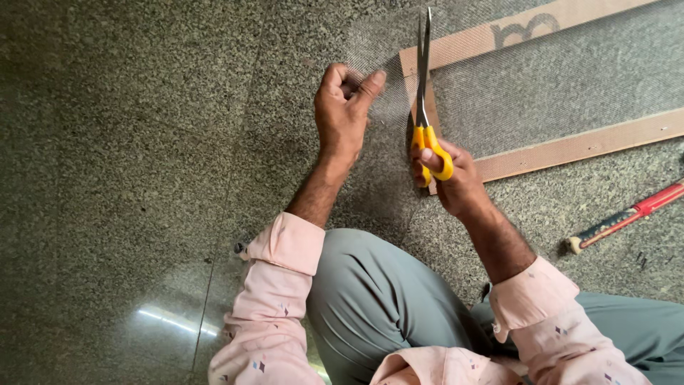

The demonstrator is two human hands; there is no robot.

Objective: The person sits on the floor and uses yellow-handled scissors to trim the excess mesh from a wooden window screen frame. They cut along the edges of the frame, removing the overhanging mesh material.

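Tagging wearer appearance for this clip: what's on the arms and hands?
Both hands bare: left hand, right hand, no gloves, rings or watch visible. Pale pink long sleeves with small scattered diamond motifs, cuffs rolled back on the forearms.

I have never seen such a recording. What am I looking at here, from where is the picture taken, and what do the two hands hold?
There is no machine: a person works with bare hands. The single picture comes from a camera on the person's head, looking down at a speckled stone floor. The right hand holds scissors with yellow handles, blades almost closed and pointing away. The left hand pinches the edge of fine grey mesh, which is stretched over a flat wooden frame on the floor. A red-handled tool lies to the right.
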